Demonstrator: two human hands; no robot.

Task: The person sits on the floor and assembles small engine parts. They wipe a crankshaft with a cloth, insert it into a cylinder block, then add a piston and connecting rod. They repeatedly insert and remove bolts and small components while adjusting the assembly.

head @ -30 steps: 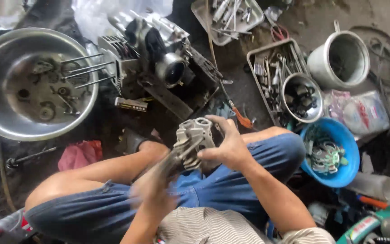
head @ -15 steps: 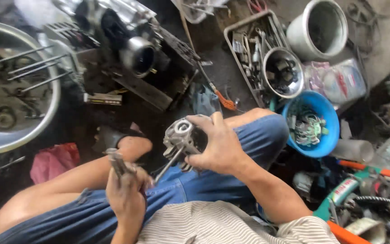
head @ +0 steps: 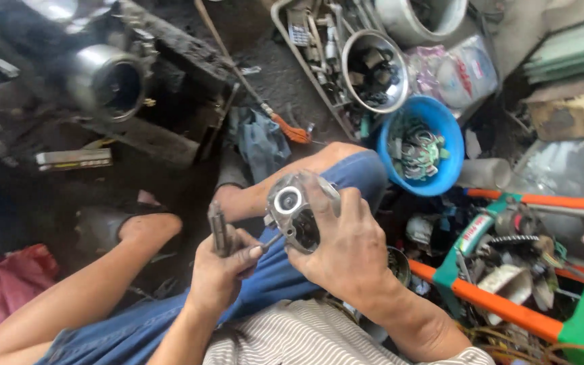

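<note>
My right hand [head: 343, 247] grips a grey metal engine part [head: 293, 211] with a round bright opening, held above my lap. My left hand [head: 221, 277] is closed on a thin metal tool [head: 219, 228] whose handle sticks up from the fist; its tip reaches toward the lower left side of the part. Both hands sit close together over my blue shorts [head: 292, 277], with my bare legs stretched toward the dark floor.
An engine block [head: 106, 81] lies at the upper left. A blue bowl [head: 441, 177] of small parts, a steel bowl [head: 374, 67] in a tool tray [head: 305, 61], a screwdriver with orange handle [head: 285, 127], a red rag [head: 8, 284] and orange-green equipment [head: 508, 304] surround me.
The view has swung right and closer. My left hand has come up beside the part with the tool upright, and my right hand has turned the part so its round opening faces up.
</note>
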